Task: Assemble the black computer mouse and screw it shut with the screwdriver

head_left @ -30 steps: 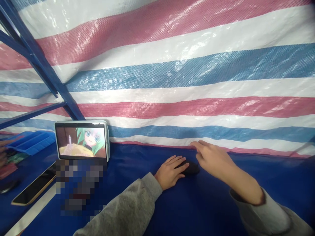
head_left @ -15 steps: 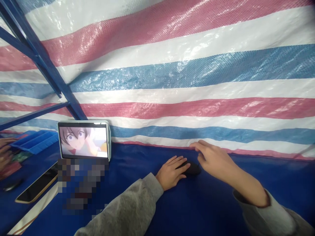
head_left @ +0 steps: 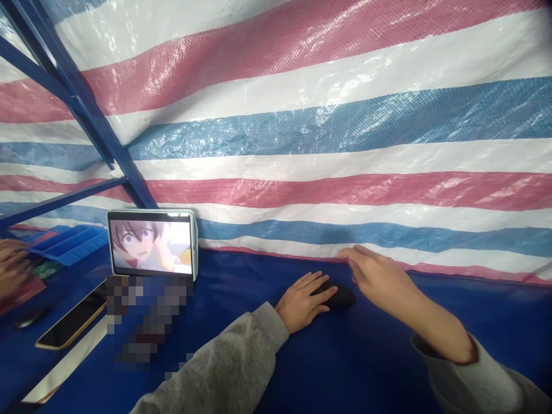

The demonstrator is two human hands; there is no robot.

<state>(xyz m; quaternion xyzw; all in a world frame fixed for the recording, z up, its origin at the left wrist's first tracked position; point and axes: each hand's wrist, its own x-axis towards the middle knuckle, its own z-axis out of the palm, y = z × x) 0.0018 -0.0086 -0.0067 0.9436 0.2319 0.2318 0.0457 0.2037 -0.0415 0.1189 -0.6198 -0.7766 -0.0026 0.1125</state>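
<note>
Bench (head_left: 233, 310) covered in deep blue; striped sheet (head_left: 302, 132) in red, white and blue hangs behind it. We note our left hand (head_left: 304, 302) palm down, its fingers a little apart and laid over the near-left part of a dark rounded object (head_left: 344, 295). That object lies on the bench between our two hands, close to the foot of the sheet; its far-right end is uncovered.

Our right hand (head_left: 366, 273) is just beside it, to the right, wrist bent and fingers curled toward the left. We cannot tell whether its fingertips meet or grip anything; a tiny reddish spot shows beneath them. Both forearms come out of grey sleeves.

To the left, a tablet (head_left: 152, 246) in a pale case stands propped up, its screen lit with a cartoon face. A pixelated patch hides what is in front of it. Nearby a phone (head_left: 74, 316) lies flat, screen dark, beside a whitish strip (head_left: 73, 359). Farther left, a blue compartmented tray (head_left: 71, 244), and a co-worker's hands (head_left: 12, 267), blurred, over reddish and green material. Blue metal bars (head_left: 97, 126) slant down behind the tablet.
</note>
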